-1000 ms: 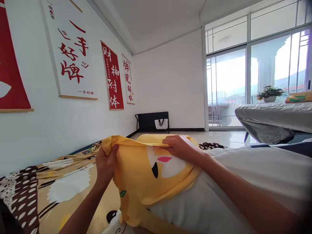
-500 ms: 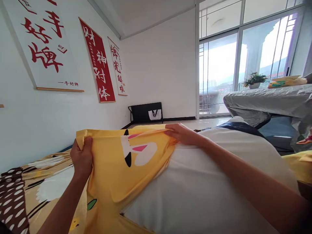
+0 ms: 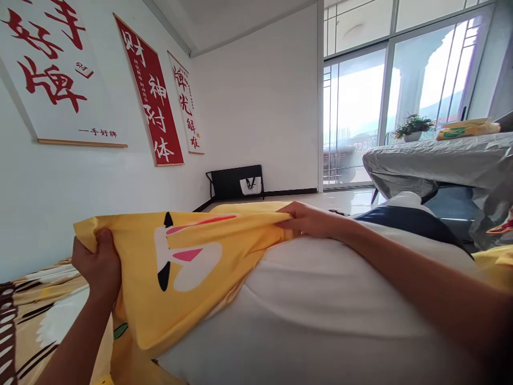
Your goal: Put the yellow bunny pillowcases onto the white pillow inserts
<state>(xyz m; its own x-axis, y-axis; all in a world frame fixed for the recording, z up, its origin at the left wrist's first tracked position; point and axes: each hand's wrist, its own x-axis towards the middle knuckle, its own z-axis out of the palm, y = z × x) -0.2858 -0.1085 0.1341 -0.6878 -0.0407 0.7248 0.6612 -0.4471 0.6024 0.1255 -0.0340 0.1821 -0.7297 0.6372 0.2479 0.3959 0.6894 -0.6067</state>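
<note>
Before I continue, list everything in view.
Cloth: one, yellow, between hands
Padding: one, white, lower right
Bedding: one, beige patterned, lower left
Scrolls: three, two white, one red, left wall
Frame: one, black, far wall
Bag: one, white, at frame
Glass door: one, white, rear
Covered table: one, silver, right
Plant: one, green, on table
Packet: one, yellow, on table
Fabric: one, navy, beyond padding
Unclear item: one, yellow, right edge
Left hand: one, gripping cloth
Right hand: one, gripping cloth

Cloth (image 3: 188,267) yellow with white, pink and black print; pillow (image 3: 312,310) plain white; scroll (image 3: 149,96) red, white characters.
</note>
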